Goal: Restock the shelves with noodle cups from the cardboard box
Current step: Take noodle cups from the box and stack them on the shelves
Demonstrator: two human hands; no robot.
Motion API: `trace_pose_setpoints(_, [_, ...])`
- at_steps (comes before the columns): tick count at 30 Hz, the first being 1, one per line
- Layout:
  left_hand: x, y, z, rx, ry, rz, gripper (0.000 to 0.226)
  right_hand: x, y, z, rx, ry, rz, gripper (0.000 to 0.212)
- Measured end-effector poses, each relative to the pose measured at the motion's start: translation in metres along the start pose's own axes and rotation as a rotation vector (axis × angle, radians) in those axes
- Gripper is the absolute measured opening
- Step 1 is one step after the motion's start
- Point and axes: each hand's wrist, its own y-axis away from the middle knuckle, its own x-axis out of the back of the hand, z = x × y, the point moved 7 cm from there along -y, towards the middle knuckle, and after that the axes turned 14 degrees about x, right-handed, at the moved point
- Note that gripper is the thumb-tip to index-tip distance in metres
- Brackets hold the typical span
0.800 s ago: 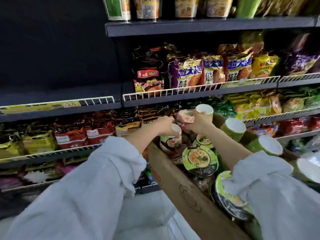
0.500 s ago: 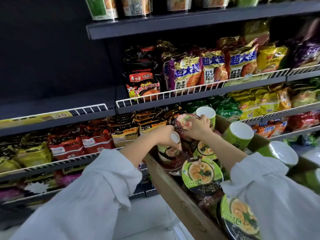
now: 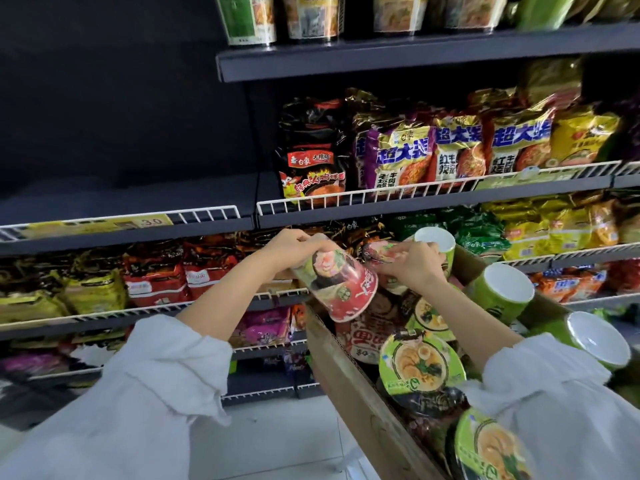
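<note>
The left hand (image 3: 294, 242) grips a tilted red noodle cup (image 3: 337, 284) above the cardboard box (image 3: 360, 386). The right hand (image 3: 414, 263) pinches another cup (image 3: 382, 251).

Bagged instant noodle packets (image 3: 408, 157) crowd the wire-fronted racks: black, purple and yellow ones above, red packets (image 3: 156, 282) and green packets (image 3: 481, 233) below. A yellow price strip (image 3: 104, 225) marks one rail. Pale floor tiles (image 3: 277, 441) lie underneath.

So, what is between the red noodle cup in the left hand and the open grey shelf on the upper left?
Nothing: in the head view the red noodle cup in the left hand has only air between it and the open grey shelf.
</note>
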Motion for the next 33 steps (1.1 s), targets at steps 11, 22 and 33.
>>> trace_pose_setpoints(11, [0.078, 0.022, -0.030, 0.092, 0.614, -0.137, 0.066, 0.026, -0.020, -0.081, 0.177, -0.276, 0.248, 0.045])
trace_pose_setpoints(22, [0.221, 0.006, -0.106, -0.024, 1.222, -0.231, 0.045, -0.012, -0.042, -0.257, 0.412, -0.415, 0.293, 0.034])
trace_pose_setpoints(33, [0.334, -0.023, -0.152, -0.017, 1.230, -0.406, 0.065, -0.086, -0.107, -0.376, 0.365, -0.493, 0.325, 0.039])
